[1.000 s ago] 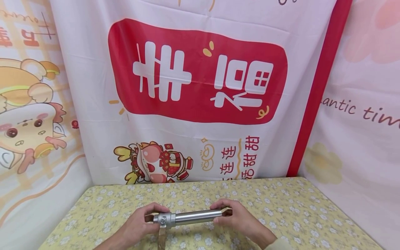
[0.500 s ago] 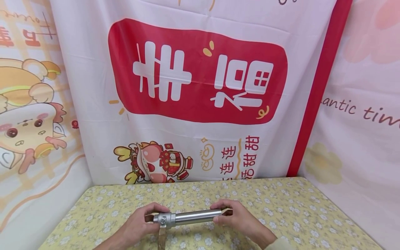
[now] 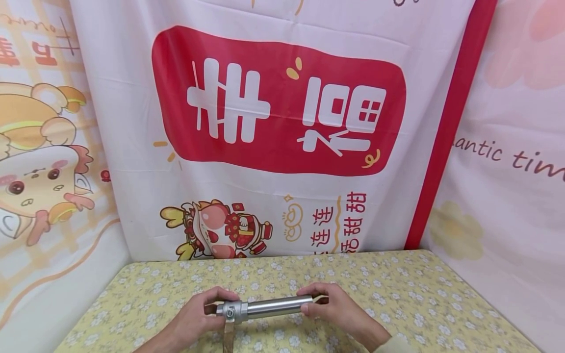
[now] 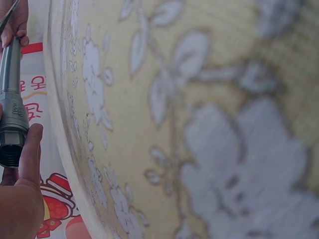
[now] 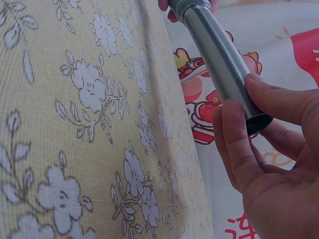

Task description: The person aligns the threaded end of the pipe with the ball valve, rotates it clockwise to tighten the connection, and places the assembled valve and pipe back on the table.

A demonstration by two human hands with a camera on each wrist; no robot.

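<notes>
A ball valve [image 3: 235, 311] with a smooth metal pipe [image 3: 280, 307] joined to its right side lies sideways between my hands, held over the table. My left hand [image 3: 194, 316] grips the valve body at its left end, thumb in front and fingers behind. From the valve a flat lever handle [image 3: 228, 336] points down toward me. My right hand [image 3: 337, 311] pinches the free end of the pipe between thumb and fingers. In the right wrist view the pipe's end [image 5: 258, 123] is open and hollow. The left wrist view shows the threaded mouth [image 4: 10, 154] of the valve.
A yellow flowered cloth [image 3: 397, 294] covers the table. Behind it hangs a white printed curtain [image 3: 132, 206] with a red panel, and more printed curtains stand at the left [image 3: 53, 245] and right [image 3: 499, 215] sides.
</notes>
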